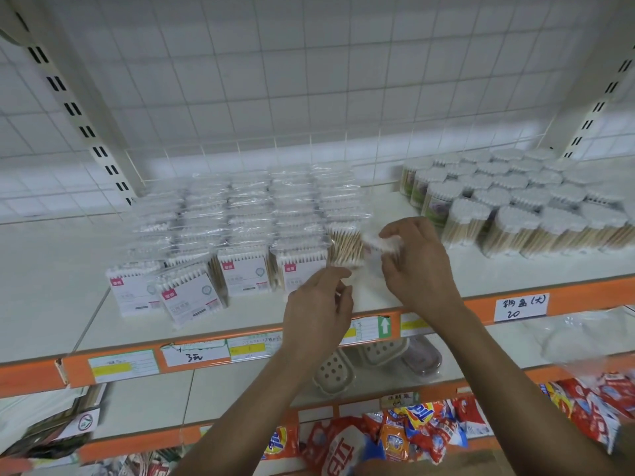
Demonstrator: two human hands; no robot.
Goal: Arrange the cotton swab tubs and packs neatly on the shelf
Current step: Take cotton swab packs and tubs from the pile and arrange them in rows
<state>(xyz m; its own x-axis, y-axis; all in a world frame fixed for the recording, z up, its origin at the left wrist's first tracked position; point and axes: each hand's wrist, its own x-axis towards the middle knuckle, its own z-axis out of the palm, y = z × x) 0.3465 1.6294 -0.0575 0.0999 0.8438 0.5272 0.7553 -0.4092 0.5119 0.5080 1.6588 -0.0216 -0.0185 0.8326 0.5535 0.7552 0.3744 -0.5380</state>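
Rows of flat cotton swab packs (240,214) fill the middle of the white shelf (51,269). Two front-left packs (187,292) lean askew. Round clear swab tubs (508,201) stand packed together at the right. My right hand (415,266) pinches a blurred clear swab pack (378,243) just right of the rightmost pack row, beside a pack showing wooden sticks (345,243). My left hand (319,304) hovers below it near the shelf's front edge, fingers curled with nothing visible in them.
An orange shelf edge (206,352) carries price labels. Below it lie soap dishes (333,372) and a clear bag (584,331). The lowest shelf holds detergent bags (412,438). A wire grid back panel (309,80) rises behind the shelf.
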